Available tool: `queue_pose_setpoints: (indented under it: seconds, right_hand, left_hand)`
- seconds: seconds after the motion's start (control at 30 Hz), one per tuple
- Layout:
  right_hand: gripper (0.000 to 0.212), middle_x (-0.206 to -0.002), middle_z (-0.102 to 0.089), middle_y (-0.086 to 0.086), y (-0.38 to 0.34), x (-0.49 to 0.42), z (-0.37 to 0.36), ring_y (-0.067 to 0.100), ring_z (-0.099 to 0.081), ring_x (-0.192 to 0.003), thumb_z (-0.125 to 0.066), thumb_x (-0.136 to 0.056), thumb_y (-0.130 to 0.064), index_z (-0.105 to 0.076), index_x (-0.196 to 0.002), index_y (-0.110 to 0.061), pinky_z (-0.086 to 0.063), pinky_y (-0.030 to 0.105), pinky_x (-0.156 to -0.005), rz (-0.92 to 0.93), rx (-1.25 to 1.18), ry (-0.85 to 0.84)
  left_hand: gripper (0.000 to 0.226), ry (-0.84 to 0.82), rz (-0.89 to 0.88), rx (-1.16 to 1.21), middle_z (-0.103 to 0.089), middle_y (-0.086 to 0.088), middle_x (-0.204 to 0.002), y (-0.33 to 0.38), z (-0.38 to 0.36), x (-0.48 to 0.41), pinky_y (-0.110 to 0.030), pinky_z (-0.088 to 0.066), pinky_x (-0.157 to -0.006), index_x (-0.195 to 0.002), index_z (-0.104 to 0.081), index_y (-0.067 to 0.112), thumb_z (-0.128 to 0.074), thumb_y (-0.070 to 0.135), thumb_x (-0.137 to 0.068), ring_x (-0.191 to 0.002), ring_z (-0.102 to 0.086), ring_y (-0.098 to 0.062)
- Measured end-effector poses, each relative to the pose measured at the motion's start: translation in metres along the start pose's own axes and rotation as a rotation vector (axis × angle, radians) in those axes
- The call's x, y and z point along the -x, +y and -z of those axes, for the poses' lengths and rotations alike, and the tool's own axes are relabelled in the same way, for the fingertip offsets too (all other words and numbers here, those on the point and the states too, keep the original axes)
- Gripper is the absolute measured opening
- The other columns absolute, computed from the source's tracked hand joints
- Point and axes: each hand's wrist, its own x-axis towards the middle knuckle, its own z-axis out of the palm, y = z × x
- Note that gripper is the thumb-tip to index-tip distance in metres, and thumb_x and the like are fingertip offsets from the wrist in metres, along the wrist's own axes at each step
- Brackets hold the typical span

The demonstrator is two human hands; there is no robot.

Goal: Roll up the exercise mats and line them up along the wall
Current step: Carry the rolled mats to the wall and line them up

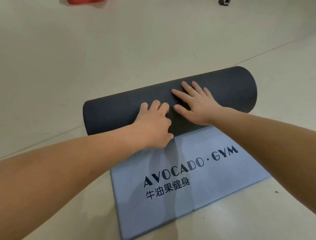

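Floor: pale cream tiled floor, smooth and slightly glossy, crossed by thin slanting joint lines.
Open room: wide bare floor beyond the roll, and also to the left and the right of it.
Edges: left end of the roll just beside a floor joint line; near edge of the flat part running slantwise across the floor close to the bottom of the view.
Task thing: foam exercise mat, dark grey on the outer side and pale blue-grey on the inner side, lying on the floor in the middle of the view.
State of mat: mostly rolled into a thick dark cylinder lying slantwise, right end farther away; a short flat part left open toward the person.
Print: dark letters "AVOCADO · GYM" on the flat part, with a row of Chinese characters under them.
Left hand: on the middle of the roll, fingers bent and digging into the dark surface, thumb down at the crease between the roll and the flat part.
Right hand: just beside the left one, laid flat on top of the roll, fingers straight and spread, gripping nothing.
Cut off: red object at the top edge, only its lower rim seen; small dark object at the top right, too little seen to name.
Hidden: inner turns of the roll and the underside of the mat.
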Motion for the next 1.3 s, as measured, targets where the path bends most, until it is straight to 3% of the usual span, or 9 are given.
queue_pose_setpoints:
  seconds: [0.13, 0.27, 0.43, 0.6, 0.7, 0.9, 1.1, 1.2, 1.3]
  right_hand:
    - [0.091, -0.158, -0.046, 0.005, -0.013, -0.008, -0.004, 0.030, -0.037, -0.149, -0.018, -0.090, -0.084, -0.038, -0.163, -0.034, -0.037, 0.049, -0.118, -0.062, -0.001, 0.153]
    - [0.090, -0.125, -0.056, 0.006, -0.015, 0.028, -0.021, 0.032, -0.053, -0.117, -0.026, -0.091, -0.082, -0.050, -0.158, -0.028, -0.047, 0.046, -0.095, -0.042, 0.109, 0.295]
    - [0.049, -0.097, -0.058, 0.003, -0.010, 0.076, -0.031, 0.030, -0.056, -0.088, -0.048, -0.101, -0.064, -0.071, -0.113, -0.022, -0.043, 0.042, -0.081, -0.045, 0.063, 0.516]
    - [0.056, -0.146, -0.058, 0.005, -0.019, 0.130, -0.019, 0.032, -0.047, -0.140, -0.042, -0.104, -0.064, -0.065, -0.142, -0.031, -0.038, 0.049, -0.116, -0.241, -0.092, 0.330]
    - [0.058, -0.120, -0.061, -0.003, -0.027, 0.175, -0.031, 0.027, -0.054, -0.114, -0.039, -0.099, -0.074, -0.071, -0.121, -0.030, -0.049, 0.040, -0.095, -0.349, -0.129, 0.244]
    - [0.055, -0.108, -0.054, -0.008, -0.059, 0.248, -0.040, 0.019, -0.056, -0.101, -0.042, -0.094, -0.081, -0.058, -0.105, -0.029, -0.046, 0.030, -0.073, -0.709, -0.251, 0.074]
    - [0.117, -0.174, -0.025, -0.007, -0.101, 0.301, -0.052, 0.026, -0.038, -0.155, -0.065, -0.087, -0.079, -0.001, -0.171, -0.028, -0.038, 0.045, -0.123, -1.169, -1.247, 0.160]
    - [0.123, -0.175, -0.021, -0.011, -0.118, 0.339, -0.072, 0.027, -0.033, -0.157, -0.069, -0.083, -0.079, 0.007, -0.170, -0.036, -0.034, 0.048, -0.119, -1.268, -1.414, 0.181]
    - [0.116, -0.160, -0.043, 0.006, -0.127, 0.376, -0.099, 0.036, -0.055, -0.135, -0.072, -0.076, -0.083, -0.019, -0.168, -0.034, -0.055, 0.053, -0.100, -1.398, -1.163, 0.222]
  left_hand:
    - [0.044, 0.161, 0.126, 0.279, -0.050, -0.006, -0.146, -0.050, 0.029, -0.017, -0.050, -0.044, -0.109, -0.137, -0.066, 0.026, -0.052, 0.052, -0.105, -0.133, -0.047, -0.028]
    - [0.091, 0.002, 0.299, 0.371, -0.032, -0.013, -0.166, -0.077, 0.019, -0.018, -0.050, -0.039, -0.118, -0.161, -0.035, 0.022, -0.061, 0.074, -0.091, -0.152, -0.033, -0.034]
    - [0.146, -0.198, 0.245, 0.188, -0.042, -0.012, -0.146, -0.036, 0.017, 0.005, -0.048, -0.042, -0.102, -0.163, -0.019, 0.028, -0.064, 0.104, -0.048, -0.135, -0.042, -0.035]
    - [0.087, -0.170, -0.064, 0.087, -0.050, -0.003, -0.128, 0.023, 0.032, 0.047, -0.043, -0.047, -0.094, -0.139, -0.049, 0.028, -0.056, 0.090, -0.079, -0.118, -0.052, -0.025]
    - [0.049, -0.156, -0.095, 0.312, -0.050, 0.002, -0.126, 0.009, 0.038, 0.032, -0.042, -0.048, -0.093, -0.123, -0.065, 0.038, -0.052, 0.075, -0.094, -0.121, -0.052, -0.023]
    - [0.148, -0.664, 0.155, 0.817, -0.009, 0.003, -0.179, -0.007, -0.002, 0.006, -0.050, -0.018, -0.130, -0.172, -0.001, 0.028, -0.084, 0.082, -0.061, -0.164, -0.014, -0.026]
    - [0.089, -0.467, -0.153, 0.818, -0.064, 0.010, -0.120, 0.059, -0.019, 0.049, -0.040, -0.055, -0.094, -0.126, -0.052, 0.032, -0.085, 0.082, -0.060, -0.109, -0.066, -0.019]
    - [0.053, -0.504, -0.162, 1.026, -0.066, -0.004, -0.122, 0.056, -0.029, 0.047, -0.043, -0.057, -0.091, -0.122, -0.064, 0.027, -0.072, 0.068, -0.089, -0.101, -0.066, -0.023]
    - [0.093, -0.707, -0.119, 0.982, -0.053, 0.004, -0.144, 0.064, -0.056, 0.063, -0.052, -0.052, -0.103, -0.148, -0.055, 0.034, -0.065, 0.091, -0.075, -0.134, -0.057, -0.029]
